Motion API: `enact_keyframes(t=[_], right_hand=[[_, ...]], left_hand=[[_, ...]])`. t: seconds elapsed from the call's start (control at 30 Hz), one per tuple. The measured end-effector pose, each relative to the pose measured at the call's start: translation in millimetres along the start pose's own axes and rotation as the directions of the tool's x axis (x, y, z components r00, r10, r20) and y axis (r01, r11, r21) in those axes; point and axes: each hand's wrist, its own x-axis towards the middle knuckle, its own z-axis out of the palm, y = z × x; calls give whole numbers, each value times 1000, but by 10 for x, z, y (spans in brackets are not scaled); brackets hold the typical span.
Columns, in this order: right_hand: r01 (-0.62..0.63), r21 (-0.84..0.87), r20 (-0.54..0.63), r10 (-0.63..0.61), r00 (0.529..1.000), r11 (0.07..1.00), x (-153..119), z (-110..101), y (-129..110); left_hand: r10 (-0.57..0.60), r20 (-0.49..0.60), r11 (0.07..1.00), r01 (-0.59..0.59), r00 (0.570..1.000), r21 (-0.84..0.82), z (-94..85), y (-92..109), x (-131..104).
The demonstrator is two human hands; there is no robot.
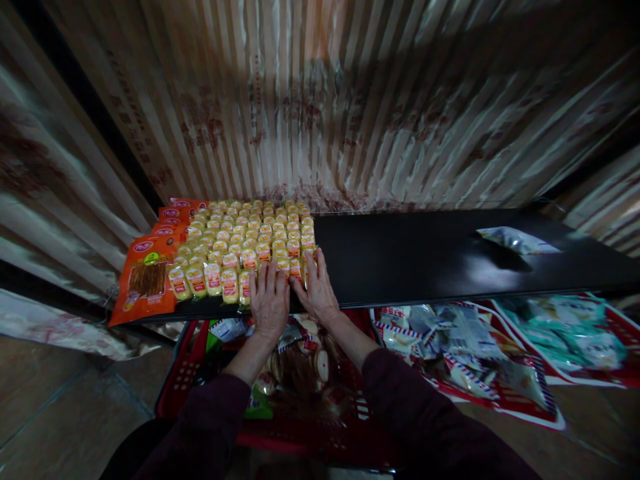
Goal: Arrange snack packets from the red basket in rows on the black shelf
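Small yellow wrapped cakes (pixel 240 247) stand in close rows at the left end of the black shelf (pixel 390 257), under the person's fingers. The left hand (pixel 270 300) lies flat and unclenched, its outstretched fingers resting over the front row; the right hand (pixel 320 290) is spread at the right front corner, thumb out to the side. Neither appears to grip a cake, though fingertip contact is partly hidden. The likeliest trouble is a front cake tipping off the edge, caused by a pull towards the body, into the red basket (pixel 173 393) below. An uneven push could also skew the rows, since nothing braces their right side. To the left, orange snack bags (pixel 147 257) overlap, and sideways pressure could crumple them. Far right on the shelf lies a lone shiny packet (pixel 517 240).
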Motion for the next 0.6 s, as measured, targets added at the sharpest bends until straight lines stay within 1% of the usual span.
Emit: enact_keyframes(t=[0.23, 0.4, 0.6], right_hand=[[15, -20, -12, -16, 1000, 1000, 2, 14, 9], [15, -11, -6, -15, 1000, 1000, 0, 15, 16], [22, 5, -46, -22, 999, 1000, -8, 1, 24]], left_hand=[[-21, 4, 999, 21, 1000, -44, 10, -8, -11], [-30, -16, 999, 29, 999, -38, 10, -2, -8], [-45, -31, 997, 43, 999, -67, 35, -8, -30]])
